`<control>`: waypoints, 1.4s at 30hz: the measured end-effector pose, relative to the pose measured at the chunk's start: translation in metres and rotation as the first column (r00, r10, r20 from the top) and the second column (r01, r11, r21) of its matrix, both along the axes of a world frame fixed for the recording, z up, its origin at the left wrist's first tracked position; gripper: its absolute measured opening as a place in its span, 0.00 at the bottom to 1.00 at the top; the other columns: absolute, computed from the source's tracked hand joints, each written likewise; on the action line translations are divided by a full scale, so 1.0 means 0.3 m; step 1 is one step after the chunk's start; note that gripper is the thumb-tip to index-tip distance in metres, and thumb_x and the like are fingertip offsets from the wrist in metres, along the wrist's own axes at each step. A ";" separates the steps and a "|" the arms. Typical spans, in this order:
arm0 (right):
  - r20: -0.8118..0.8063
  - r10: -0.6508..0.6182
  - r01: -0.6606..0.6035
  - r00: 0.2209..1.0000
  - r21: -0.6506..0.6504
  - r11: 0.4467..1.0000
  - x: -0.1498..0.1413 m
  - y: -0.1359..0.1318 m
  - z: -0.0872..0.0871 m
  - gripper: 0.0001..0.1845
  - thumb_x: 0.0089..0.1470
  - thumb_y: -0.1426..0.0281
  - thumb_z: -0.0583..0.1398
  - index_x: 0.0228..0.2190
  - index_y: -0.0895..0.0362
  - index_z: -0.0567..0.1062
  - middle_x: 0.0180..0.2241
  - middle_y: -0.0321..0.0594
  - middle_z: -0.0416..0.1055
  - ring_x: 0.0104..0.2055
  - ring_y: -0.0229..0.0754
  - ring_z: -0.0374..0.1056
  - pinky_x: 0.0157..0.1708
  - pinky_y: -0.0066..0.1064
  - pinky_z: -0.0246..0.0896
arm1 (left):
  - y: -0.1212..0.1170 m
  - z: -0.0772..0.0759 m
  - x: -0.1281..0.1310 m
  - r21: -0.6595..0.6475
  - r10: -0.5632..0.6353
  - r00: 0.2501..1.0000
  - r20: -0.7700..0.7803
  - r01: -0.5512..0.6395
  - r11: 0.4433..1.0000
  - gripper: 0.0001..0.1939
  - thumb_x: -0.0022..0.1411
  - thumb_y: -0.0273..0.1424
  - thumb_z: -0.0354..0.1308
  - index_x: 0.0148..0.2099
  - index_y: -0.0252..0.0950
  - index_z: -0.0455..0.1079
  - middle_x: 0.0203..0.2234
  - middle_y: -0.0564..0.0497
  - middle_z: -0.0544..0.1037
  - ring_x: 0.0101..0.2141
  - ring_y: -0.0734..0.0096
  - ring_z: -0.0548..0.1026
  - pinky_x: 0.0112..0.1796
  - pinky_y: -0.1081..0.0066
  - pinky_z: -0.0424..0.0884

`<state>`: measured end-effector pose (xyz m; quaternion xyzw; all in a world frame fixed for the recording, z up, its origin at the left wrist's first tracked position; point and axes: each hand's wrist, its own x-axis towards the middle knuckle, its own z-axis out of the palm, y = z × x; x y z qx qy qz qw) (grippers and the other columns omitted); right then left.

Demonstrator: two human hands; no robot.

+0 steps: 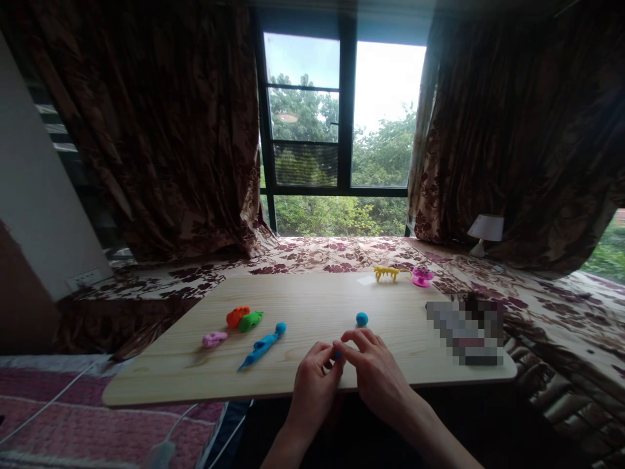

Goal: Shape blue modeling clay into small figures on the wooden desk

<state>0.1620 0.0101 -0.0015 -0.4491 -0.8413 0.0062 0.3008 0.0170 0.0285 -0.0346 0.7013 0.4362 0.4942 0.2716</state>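
My left hand and my right hand meet over the front edge of the table, fingertips together. Pinched between them is a small piece of blue modelling clay, mostly covered by the fingers. Just beyond my right hand rests a blue clay ball. Left of the hands lies a long blue clay figure with a round end and a pointed tail. Farther left are an orange clay lump, a green clay piece touching it, and a pink clay piece.
On the pale wooden table, a yellow toy-like piece and a pink stand with a dotted top sit at the back right. A pixelated object lies at the right. Behind are a small white lamp, curtains and a window.
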 end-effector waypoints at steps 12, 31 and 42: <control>0.006 0.008 -0.008 1.000 0.006 1.000 0.007 0.003 -0.022 0.34 0.45 0.85 0.51 0.53 0.48 0.64 0.47 0.41 0.64 0.50 0.46 0.55 0.47 0.38 0.52 | -0.011 0.006 -0.005 0.002 -0.002 1.000 -0.005 0.002 1.000 0.14 0.61 0.37 0.50 0.40 0.39 0.74 0.30 0.51 0.74 0.31 0.69 0.71 0.30 0.72 0.64; -0.025 0.038 -0.037 0.999 0.020 0.999 0.006 -0.001 -0.038 0.37 0.46 0.84 0.50 0.57 0.50 0.57 0.51 0.42 0.62 0.54 0.46 0.52 0.50 0.40 0.48 | -0.016 0.016 -0.004 0.006 -0.015 0.999 0.029 0.015 1.000 0.12 0.60 0.34 0.51 0.39 0.38 0.75 0.30 0.50 0.74 0.32 0.68 0.71 0.32 0.72 0.66; -0.013 0.028 -0.027 1.000 0.022 0.999 0.003 0.005 -0.060 0.38 0.45 0.85 0.51 0.58 0.49 0.57 0.51 0.42 0.62 0.54 0.46 0.52 0.50 0.40 0.49 | -0.004 0.016 -0.010 -0.001 0.000 1.000 0.015 0.000 1.000 0.13 0.60 0.35 0.51 0.40 0.38 0.74 0.29 0.51 0.72 0.31 0.69 0.71 0.30 0.72 0.65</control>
